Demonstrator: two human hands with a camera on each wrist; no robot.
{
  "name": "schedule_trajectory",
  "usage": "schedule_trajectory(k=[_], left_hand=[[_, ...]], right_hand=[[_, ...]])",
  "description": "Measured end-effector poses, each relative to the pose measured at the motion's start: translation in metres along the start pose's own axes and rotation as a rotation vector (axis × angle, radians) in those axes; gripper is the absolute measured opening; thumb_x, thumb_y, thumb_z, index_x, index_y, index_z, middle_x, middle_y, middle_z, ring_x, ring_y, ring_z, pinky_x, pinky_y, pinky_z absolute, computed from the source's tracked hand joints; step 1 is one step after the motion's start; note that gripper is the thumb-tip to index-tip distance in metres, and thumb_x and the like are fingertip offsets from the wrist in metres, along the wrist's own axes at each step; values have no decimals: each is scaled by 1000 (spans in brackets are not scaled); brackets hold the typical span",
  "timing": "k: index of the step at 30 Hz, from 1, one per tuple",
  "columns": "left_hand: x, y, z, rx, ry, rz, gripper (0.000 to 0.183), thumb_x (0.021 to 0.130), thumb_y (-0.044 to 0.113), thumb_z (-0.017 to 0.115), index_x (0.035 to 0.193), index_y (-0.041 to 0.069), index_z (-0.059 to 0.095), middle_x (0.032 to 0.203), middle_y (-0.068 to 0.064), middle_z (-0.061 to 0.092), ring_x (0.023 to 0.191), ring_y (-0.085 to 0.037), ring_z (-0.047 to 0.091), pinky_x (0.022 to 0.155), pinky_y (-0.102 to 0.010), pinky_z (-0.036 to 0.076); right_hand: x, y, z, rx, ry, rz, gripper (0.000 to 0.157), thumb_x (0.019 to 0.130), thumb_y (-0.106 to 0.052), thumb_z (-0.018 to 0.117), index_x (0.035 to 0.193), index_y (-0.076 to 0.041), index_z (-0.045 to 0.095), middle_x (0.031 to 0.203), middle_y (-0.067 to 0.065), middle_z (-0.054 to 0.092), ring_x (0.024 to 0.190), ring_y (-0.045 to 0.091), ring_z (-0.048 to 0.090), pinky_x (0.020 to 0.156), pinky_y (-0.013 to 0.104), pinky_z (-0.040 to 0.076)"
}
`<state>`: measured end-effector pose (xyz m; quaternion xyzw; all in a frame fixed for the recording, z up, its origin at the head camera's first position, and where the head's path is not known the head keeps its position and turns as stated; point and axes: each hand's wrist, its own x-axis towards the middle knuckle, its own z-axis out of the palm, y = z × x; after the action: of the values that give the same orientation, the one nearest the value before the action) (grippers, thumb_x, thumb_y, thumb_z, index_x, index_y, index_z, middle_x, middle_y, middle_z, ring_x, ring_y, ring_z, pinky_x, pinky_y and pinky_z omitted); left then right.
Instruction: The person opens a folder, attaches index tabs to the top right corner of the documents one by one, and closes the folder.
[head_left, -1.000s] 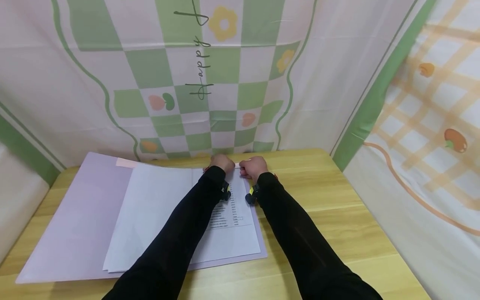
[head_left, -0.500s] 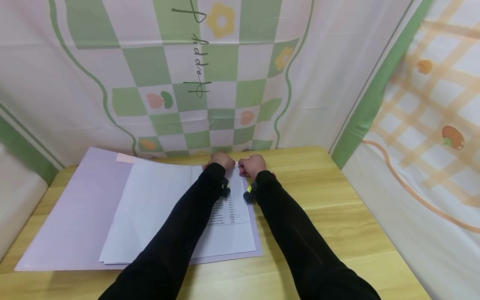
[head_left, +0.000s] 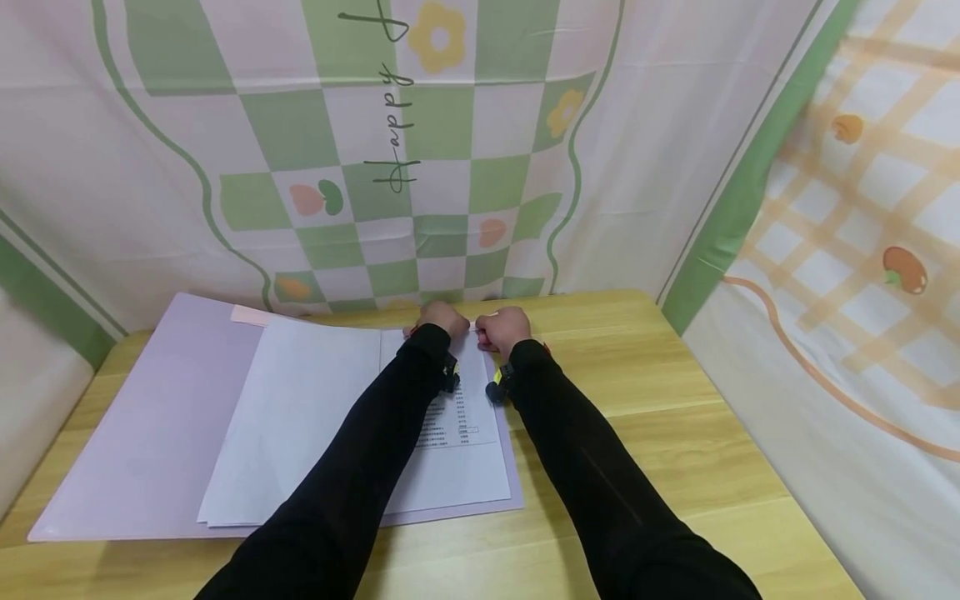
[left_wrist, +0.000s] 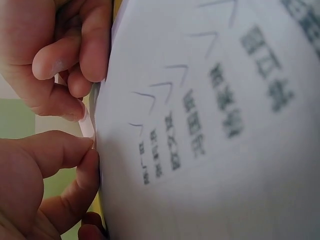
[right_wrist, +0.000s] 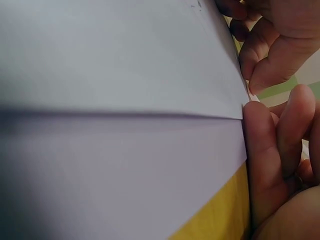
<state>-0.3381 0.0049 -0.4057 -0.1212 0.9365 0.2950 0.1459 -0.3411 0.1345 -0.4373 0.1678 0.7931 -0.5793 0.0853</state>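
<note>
An open lilac folder (head_left: 135, 450) lies on the wooden table, holding white sheets (head_left: 315, 392). At the top edge of the printed right-hand sheet (head_left: 465, 475), both hands meet close together. The left hand (head_left: 444, 321) pinches a small pale strip (left_wrist: 88, 122) between thumb and index finger, best seen in the left wrist view. The right hand (head_left: 506, 327), its fingers curled, grips the strip's other end near the page corner. Handwritten ticks beside printed words show close up in the left wrist view. Part of the print is covered by the left sleeve.
A pale pink tab (head_left: 251, 316) sticks out at the top of the left-hand sheets. Behind the table (head_left: 637, 400) hangs a green and white checked curtain (head_left: 442, 125), with an orange-patterned one (head_left: 862, 250) at the right.
The folder's left half and its sheets have shifted slightly away from the table's front, mostly between the first two frames. Both hands stay at the page's top edge; the head view drifts slightly.
</note>
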Motion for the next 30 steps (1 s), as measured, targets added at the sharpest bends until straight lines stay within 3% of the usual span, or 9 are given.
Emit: schedule_trajectory(k=[9, 18, 25, 30], left_hand=[[-6, -2, 3, 23, 55, 21, 39, 87, 36, 65, 109, 3, 65, 121, -12, 56, 105, -30, 54, 96, -58, 30], [0, -2, 3, 67, 13, 16, 48, 91, 35, 58, 124, 0, 60, 131, -17, 49, 113, -33, 51, 98, -63, 29], [-2, -4, -1, 35, 8, 25, 46, 92, 35, 54, 121, 0, 62, 132, -17, 51, 112, -31, 51, 95, -59, 32], [-1, -3, 1, 23, 45, 6, 41, 93, 35, 58, 115, 2, 65, 131, -14, 54, 110, -31, 53, 96, -57, 30]], right_hand=[[-1, -1, -1, -27, 0, -4, 13, 89, -9, 67, 81, 1, 67, 60, 7, 60, 54, 17, 63, 59, 30, 57], [4, -1, 1, -36, -1, 33, 13, 89, -12, 69, 85, 0, 66, 62, 7, 60, 55, 17, 64, 60, 30, 57], [3, -3, 2, -25, 22, 58, 27, 86, -23, 80, 89, 1, 67, 60, 6, 59, 53, 18, 64, 58, 30, 57], [0, -6, 2, -50, 27, 34, 24, 84, -17, 82, 84, 1, 67, 56, 5, 57, 49, 16, 62, 56, 30, 56]])
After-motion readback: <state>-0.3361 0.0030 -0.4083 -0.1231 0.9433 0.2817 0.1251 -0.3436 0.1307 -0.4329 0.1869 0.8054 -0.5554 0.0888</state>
